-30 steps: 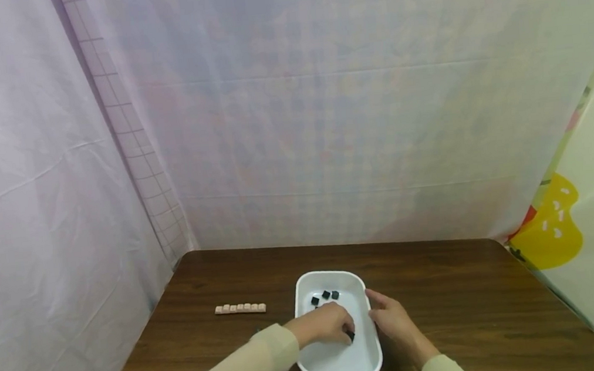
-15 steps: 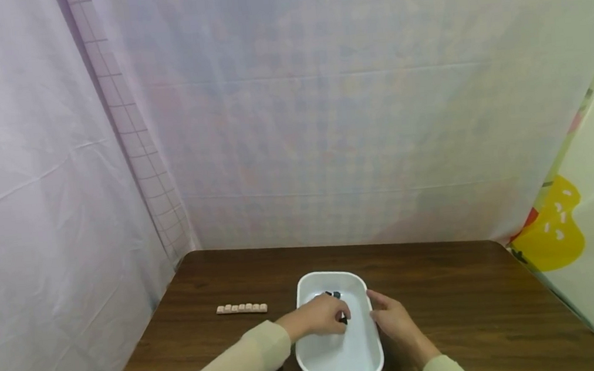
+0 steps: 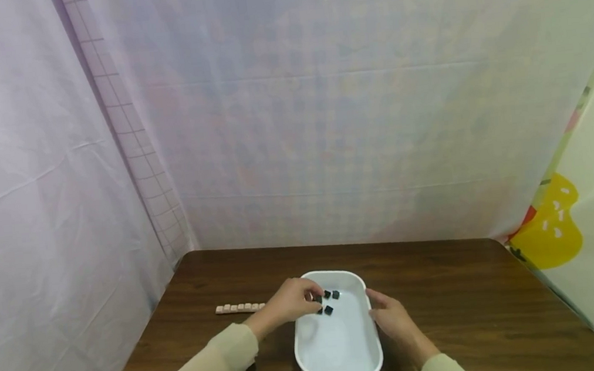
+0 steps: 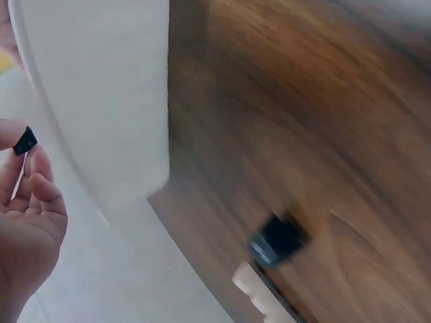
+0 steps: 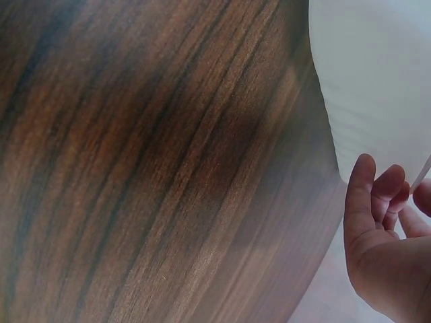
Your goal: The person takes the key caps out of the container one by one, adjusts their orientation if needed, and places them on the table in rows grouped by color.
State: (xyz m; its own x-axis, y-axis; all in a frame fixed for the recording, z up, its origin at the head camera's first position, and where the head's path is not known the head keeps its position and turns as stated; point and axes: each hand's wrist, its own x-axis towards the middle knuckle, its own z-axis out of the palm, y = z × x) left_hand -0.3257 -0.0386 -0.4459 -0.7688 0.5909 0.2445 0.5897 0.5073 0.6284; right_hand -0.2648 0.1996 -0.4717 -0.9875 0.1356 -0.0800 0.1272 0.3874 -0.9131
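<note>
Presently I count three dark blocks (image 3: 335, 294) clear in the white tray (image 3: 337, 347), one half-hidden by the left hand (image 3: 289, 300) pinching another (image 4: 25, 141); right hand (image 3: 396, 319) alongside, grip unreadable.

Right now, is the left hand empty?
No, the left wrist view shows the left hand pinching a small black piece.

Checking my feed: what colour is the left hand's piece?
The piece looks black; best view: left wrist.
</note>
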